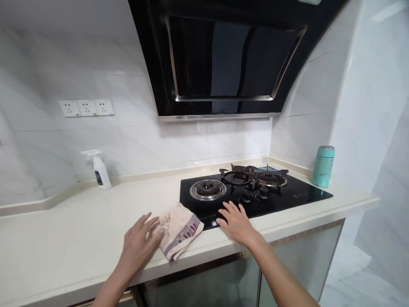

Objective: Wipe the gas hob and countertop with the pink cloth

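Note:
A pale cloth (179, 228) with a purple patterned border lies crumpled on the counter, overlapping the stove's front left corner. Just left of it is my left hand (142, 238), fingers apart and curved, the fingertips at the cloth's edge; whether they touch it I cannot tell. My right hand (235, 221) is over the front edge of the black gas stove (287, 200), fingers spread and holding nothing. Beyond that hand are two control knobs (255, 195). The left burner (208, 189) has no pan support on it, while two dark pan supports (238, 175) stand over the burners at the back right.
A white spray bottle (101, 171) stands by the back wall at left, below several sockets (86, 108). At the counter's right end is a turquoise flask (324, 167). A black range hood (223, 59) overhangs the stove. The counter (79, 238) ends in a front edge above cabinet doors.

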Motion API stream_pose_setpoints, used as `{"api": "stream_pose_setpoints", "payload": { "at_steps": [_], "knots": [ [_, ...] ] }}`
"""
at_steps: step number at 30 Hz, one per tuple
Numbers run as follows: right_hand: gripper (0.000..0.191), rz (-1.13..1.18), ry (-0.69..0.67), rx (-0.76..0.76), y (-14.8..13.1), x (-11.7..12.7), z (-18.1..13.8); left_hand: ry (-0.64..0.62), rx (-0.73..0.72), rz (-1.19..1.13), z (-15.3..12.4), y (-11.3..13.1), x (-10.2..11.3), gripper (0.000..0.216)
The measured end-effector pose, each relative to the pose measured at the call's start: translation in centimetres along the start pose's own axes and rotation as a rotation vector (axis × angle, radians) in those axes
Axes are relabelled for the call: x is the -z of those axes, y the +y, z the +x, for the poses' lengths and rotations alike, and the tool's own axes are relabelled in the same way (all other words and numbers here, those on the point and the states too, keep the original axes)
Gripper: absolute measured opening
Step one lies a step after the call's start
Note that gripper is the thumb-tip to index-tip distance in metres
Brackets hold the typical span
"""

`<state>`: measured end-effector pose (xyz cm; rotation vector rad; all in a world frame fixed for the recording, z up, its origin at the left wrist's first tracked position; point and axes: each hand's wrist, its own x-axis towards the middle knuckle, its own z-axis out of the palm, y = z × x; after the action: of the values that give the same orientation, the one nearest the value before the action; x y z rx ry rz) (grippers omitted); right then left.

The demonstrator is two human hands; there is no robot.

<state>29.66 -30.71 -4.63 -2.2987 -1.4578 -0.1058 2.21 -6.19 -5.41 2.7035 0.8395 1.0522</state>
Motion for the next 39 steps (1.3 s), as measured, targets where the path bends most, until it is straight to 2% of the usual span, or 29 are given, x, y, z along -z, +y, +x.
{"api": "stream_pose_setpoints", "payload": {
  "at_steps": [4, 7, 9, 12, 17, 20, 23, 29, 32, 35, 39],
  "knots": [
    [0.062, 0.014, -0.054, -0.012, 1.3, -1.6, -0.2, -0.326, 0.078, 0.053, 1.3, 6.3, -0.9, 0.071],
    [0.062, 0.010, -0.045, -0.014, 1.4, -1.8, -0.3, -0.419, 0.165, 0.176, 2.0, 10.6, -2.8, 0.086],
    [0.063, 0.008, -0.045, -0.012, 1.5, -1.9, -0.3, -0.442, 0.204, 0.184, 2.6, 12.0, -3.8, 0.089],
    [0.063, 0.002, -0.041, -0.006, 2.0, -2.1, -0.3, -0.444, 0.222, 0.161, 3.9, 11.4, -4.6, 0.084],
    [0.064, 0.006, -0.039, -0.007, 2.5, -2.5, -0.4, -0.492, 0.300, 0.178, 7.0, 7.1, -4.0, 0.077],
    [0.064, 0.008, -0.048, -0.009, 2.4, -2.3, -0.5, -0.483, 0.317, 0.195, 7.7, 5.5, -3.2, 0.070],
    [0.064, 0.010, -0.043, -0.002, 2.3, -2.2, -0.5, -0.496, 0.273, 0.199, 6.3, 5.3, -2.1, 0.065],
    [0.062, 0.000, 0.008, 0.010, 2.5, -2.9, -0.6, -0.517, 0.059, 0.160, -1.5, 5.0, 1.1, 0.062],
    [0.061, -0.019, 0.036, 0.023, 2.8, -3.3, -0.7, -0.509, 0.041, 0.118, -3.8, 5.4, 1.9, 0.061],
    [0.061, -0.045, 0.046, 0.029, 3.1, -3.6, -0.8, -0.512, 0.120, 0.107, -3.1, 6.6, 1.6, 0.074],
    [0.063, -0.071, 0.045, 0.034, 3.3, -3.6, -0.9, -0.554, 0.184, 0.128, 0.5, 7.3, 0.1, 0.090]
  ]
}}
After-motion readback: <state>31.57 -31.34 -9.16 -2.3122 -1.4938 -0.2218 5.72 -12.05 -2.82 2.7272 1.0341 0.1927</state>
